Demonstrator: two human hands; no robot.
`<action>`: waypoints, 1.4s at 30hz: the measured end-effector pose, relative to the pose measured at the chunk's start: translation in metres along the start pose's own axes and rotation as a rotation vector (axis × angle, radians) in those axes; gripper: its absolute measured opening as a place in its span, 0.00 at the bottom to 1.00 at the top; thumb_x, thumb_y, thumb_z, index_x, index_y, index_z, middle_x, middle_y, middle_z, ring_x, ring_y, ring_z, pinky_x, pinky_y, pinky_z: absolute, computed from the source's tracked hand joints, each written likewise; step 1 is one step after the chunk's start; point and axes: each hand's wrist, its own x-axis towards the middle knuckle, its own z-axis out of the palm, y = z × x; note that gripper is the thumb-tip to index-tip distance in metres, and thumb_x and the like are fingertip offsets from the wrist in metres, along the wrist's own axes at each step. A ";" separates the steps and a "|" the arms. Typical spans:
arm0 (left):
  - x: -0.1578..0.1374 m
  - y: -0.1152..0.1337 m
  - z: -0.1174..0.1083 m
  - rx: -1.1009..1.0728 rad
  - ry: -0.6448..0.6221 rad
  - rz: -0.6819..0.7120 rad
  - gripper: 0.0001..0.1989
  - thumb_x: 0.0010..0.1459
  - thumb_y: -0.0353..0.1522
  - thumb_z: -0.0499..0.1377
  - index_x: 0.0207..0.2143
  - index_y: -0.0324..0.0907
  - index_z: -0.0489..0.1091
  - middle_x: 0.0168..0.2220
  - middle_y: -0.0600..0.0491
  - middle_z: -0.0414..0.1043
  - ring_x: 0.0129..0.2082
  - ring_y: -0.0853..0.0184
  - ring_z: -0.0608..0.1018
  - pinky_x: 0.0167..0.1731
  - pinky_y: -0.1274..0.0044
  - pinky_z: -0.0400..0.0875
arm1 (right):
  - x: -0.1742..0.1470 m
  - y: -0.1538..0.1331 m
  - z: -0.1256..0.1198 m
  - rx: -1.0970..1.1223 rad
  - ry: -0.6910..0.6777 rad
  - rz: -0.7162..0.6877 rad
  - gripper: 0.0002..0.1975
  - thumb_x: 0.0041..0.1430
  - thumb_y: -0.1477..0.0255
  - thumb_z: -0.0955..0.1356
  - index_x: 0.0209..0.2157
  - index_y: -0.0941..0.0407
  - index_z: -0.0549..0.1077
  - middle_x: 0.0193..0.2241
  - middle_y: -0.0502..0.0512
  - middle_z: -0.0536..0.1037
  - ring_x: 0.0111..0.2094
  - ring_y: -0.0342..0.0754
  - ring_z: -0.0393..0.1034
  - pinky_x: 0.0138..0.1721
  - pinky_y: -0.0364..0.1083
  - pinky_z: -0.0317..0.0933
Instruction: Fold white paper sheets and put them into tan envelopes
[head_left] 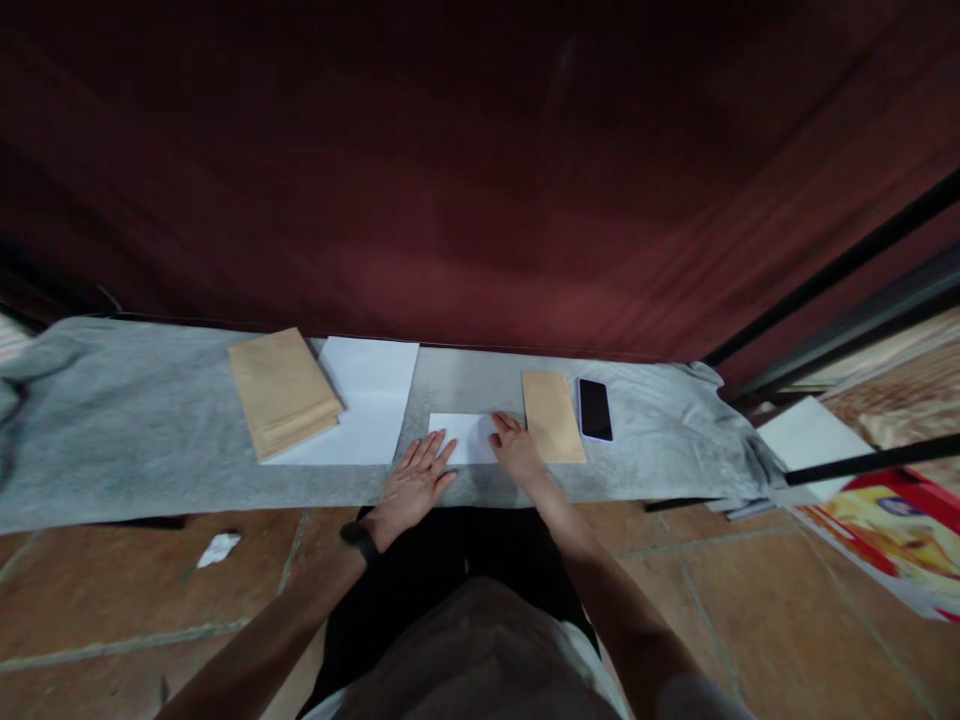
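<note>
A small white rectangle of paper (471, 440) lies flat on the grey cloth, between my two hands. My left hand (415, 487) rests palm down with fingers spread, their tips on the paper's left part. On its right end lie the fingertips of my right hand (516, 447), thumb held apart from the fingers. Whether the paper is folded I cannot tell. Just right of that hand is a single brown envelope (553, 415). Farther left, a stack of brown envelopes (281, 385) sits partly over large white paper sheets (379, 395).
A dark-screened phone (595, 410) lies right of the single envelope. The narrow bench wears a grey cloth (150, 430), with a dark red curtain (450, 200) behind it. A red and yellow box (900, 535) and black metal bars (870, 462) are at right. A white scrap (218, 549) lies on the tiled floor.
</note>
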 end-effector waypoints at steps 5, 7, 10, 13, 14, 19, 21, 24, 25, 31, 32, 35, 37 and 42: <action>-0.009 -0.002 -0.002 0.005 0.009 0.019 0.28 0.69 0.45 0.47 0.68 0.49 0.56 0.71 0.47 0.47 0.71 0.57 0.54 0.67 0.60 0.55 | 0.028 -0.004 -0.008 0.002 -0.088 0.021 0.24 0.64 0.71 0.65 0.61 0.54 0.68 0.58 0.59 0.72 0.54 0.53 0.67 0.56 0.50 0.59; -0.009 -0.002 -0.002 0.013 0.013 0.014 0.28 0.69 0.45 0.48 0.68 0.49 0.56 0.72 0.47 0.47 0.70 0.57 0.54 0.66 0.60 0.56 | 0.037 -0.004 -0.010 0.006 -0.112 0.038 0.23 0.62 0.73 0.66 0.58 0.55 0.71 0.55 0.60 0.74 0.53 0.54 0.67 0.55 0.50 0.60; -0.009 -0.001 -0.002 0.027 0.023 0.006 0.28 0.69 0.45 0.48 0.68 0.48 0.56 0.72 0.46 0.47 0.70 0.56 0.55 0.66 0.60 0.56 | 0.047 -0.002 -0.012 0.022 -0.121 0.059 0.20 0.60 0.74 0.66 0.54 0.55 0.75 0.52 0.61 0.76 0.51 0.54 0.68 0.54 0.50 0.59; -0.008 0.000 -0.002 0.030 0.028 0.013 0.28 0.69 0.45 0.48 0.68 0.48 0.56 0.72 0.46 0.47 0.70 0.56 0.55 0.66 0.60 0.57 | 0.051 0.001 -0.012 0.055 -0.135 0.070 0.18 0.58 0.74 0.67 0.50 0.54 0.77 0.51 0.60 0.76 0.51 0.54 0.67 0.54 0.50 0.59; -0.008 0.000 -0.002 0.032 0.030 0.015 0.28 0.69 0.45 0.48 0.68 0.48 0.56 0.72 0.46 0.48 0.70 0.56 0.55 0.66 0.60 0.57 | 0.051 0.001 -0.013 0.072 -0.139 0.072 0.17 0.57 0.74 0.67 0.48 0.54 0.77 0.51 0.60 0.76 0.51 0.55 0.67 0.54 0.50 0.59; -0.008 0.001 -0.004 0.043 0.036 0.014 0.27 0.69 0.45 0.48 0.67 0.48 0.58 0.71 0.46 0.51 0.70 0.55 0.57 0.65 0.59 0.58 | 0.054 -0.002 -0.014 0.197 -0.162 0.107 0.16 0.53 0.76 0.69 0.45 0.56 0.77 0.49 0.60 0.77 0.51 0.55 0.68 0.54 0.49 0.60; -0.008 0.001 -0.005 0.024 0.045 0.011 0.27 0.69 0.44 0.48 0.67 0.46 0.59 0.70 0.45 0.53 0.69 0.55 0.57 0.66 0.59 0.58 | 0.055 -0.001 -0.015 0.277 -0.173 0.142 0.15 0.53 0.79 0.68 0.43 0.57 0.78 0.45 0.59 0.80 0.49 0.54 0.71 0.52 0.48 0.62; -0.008 0.001 -0.003 -0.077 0.075 -0.033 0.28 0.69 0.44 0.48 0.67 0.44 0.58 0.70 0.44 0.54 0.69 0.55 0.58 0.66 0.59 0.57 | 0.053 0.003 -0.017 0.441 -0.179 0.196 0.12 0.52 0.80 0.67 0.38 0.55 0.79 0.39 0.55 0.82 0.44 0.52 0.75 0.48 0.47 0.66; -0.007 0.000 -0.002 -0.144 0.093 -0.069 0.29 0.69 0.44 0.48 0.67 0.43 0.57 0.69 0.43 0.54 0.69 0.55 0.58 0.66 0.59 0.57 | 0.052 0.005 -0.018 0.506 -0.177 0.214 0.11 0.52 0.79 0.68 0.36 0.54 0.79 0.36 0.53 0.82 0.42 0.52 0.76 0.46 0.46 0.67; 0.006 0.007 0.002 -0.813 0.320 -0.535 0.34 0.65 0.47 0.53 0.68 0.42 0.54 0.65 0.41 0.62 0.64 0.56 0.67 0.63 0.61 0.61 | 0.024 0.011 -0.016 0.949 -0.125 0.322 0.05 0.57 0.72 0.65 0.32 0.55 0.73 0.29 0.50 0.80 0.32 0.47 0.77 0.32 0.44 0.72; 0.009 0.010 0.001 -0.938 0.347 -0.612 0.36 0.63 0.48 0.55 0.67 0.41 0.55 0.62 0.41 0.67 0.62 0.56 0.70 0.62 0.61 0.63 | 0.017 0.009 -0.015 1.017 -0.107 0.331 0.05 0.58 0.70 0.65 0.32 0.55 0.72 0.30 0.51 0.80 0.33 0.47 0.77 0.33 0.44 0.73; 0.021 0.023 -0.006 -1.275 0.323 -0.753 0.38 0.57 0.50 0.61 0.64 0.40 0.61 0.48 0.44 0.78 0.49 0.58 0.79 0.54 0.64 0.71 | 0.001 0.000 -0.009 1.178 -0.064 0.350 0.10 0.55 0.63 0.68 0.33 0.55 0.71 0.31 0.51 0.80 0.36 0.49 0.78 0.35 0.46 0.74; 0.029 0.032 -0.010 -1.431 0.253 -0.774 0.35 0.52 0.48 0.66 0.57 0.38 0.68 0.42 0.46 0.80 0.42 0.59 0.81 0.47 0.67 0.74 | -0.007 -0.007 -0.004 1.302 -0.038 0.387 0.15 0.50 0.58 0.71 0.32 0.55 0.70 0.30 0.51 0.79 0.35 0.50 0.77 0.35 0.48 0.74; 0.043 0.042 -0.011 -1.582 0.214 -0.770 0.32 0.46 0.38 0.70 0.53 0.38 0.69 0.38 0.48 0.80 0.35 0.60 0.81 0.34 0.71 0.77 | -0.014 -0.014 0.004 1.434 -0.022 0.454 0.19 0.44 0.56 0.75 0.31 0.54 0.71 0.28 0.51 0.78 0.30 0.50 0.76 0.33 0.51 0.75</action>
